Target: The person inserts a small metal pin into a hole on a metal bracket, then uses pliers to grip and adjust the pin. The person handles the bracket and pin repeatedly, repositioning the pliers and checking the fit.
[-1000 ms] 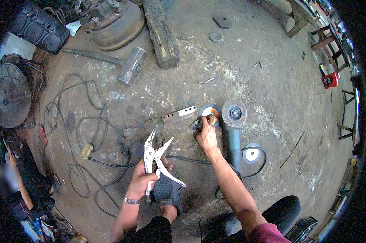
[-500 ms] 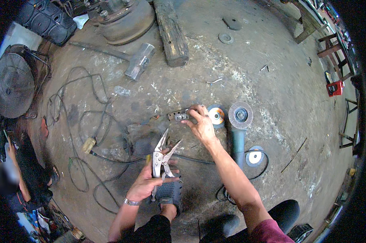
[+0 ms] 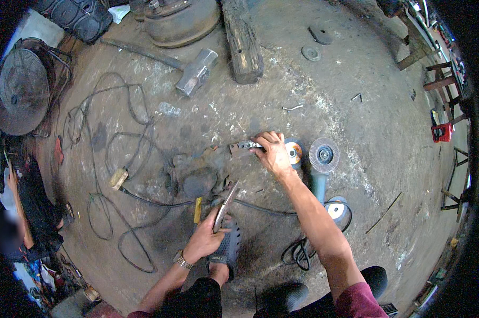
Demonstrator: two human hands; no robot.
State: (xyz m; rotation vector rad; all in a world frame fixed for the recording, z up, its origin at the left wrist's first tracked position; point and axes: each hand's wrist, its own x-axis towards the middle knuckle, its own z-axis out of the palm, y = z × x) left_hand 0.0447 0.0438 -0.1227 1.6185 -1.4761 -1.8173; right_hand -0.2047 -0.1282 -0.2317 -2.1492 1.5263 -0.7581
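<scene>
Locking pliers (image 3: 226, 205) are gripped in my left hand (image 3: 205, 239), turned nearly edge-on with the jaws pointing away from me, above my sandalled foot (image 3: 230, 248). My right hand (image 3: 275, 157) pinches a small metal plate with holes (image 3: 242, 147) by its right end, above the floor. Just right of that hand lies an abrasive disc (image 3: 293, 152), partly covered by the hand. Beside it is a blue-green angle grinder (image 3: 318, 185) with a flap disc (image 3: 324, 155) facing up; my right forearm hides part of its body. A dark rusty metal piece (image 3: 198, 181) rests ahead of the pliers.
Another disc (image 3: 336, 210) lies by the grinder. A black cord with a pale plug (image 3: 118, 178) crosses the floor. Farther off are a sledgehammer (image 3: 196, 73), a timber beam (image 3: 241, 50) and a fan (image 3: 21, 93). Another person (image 3: 35, 212) is at the left edge.
My left hand has turned the pliers from a broad side view to nearly edge-on. The plate in my right hand has shifted slightly up and right, and the whole view has shifted.
</scene>
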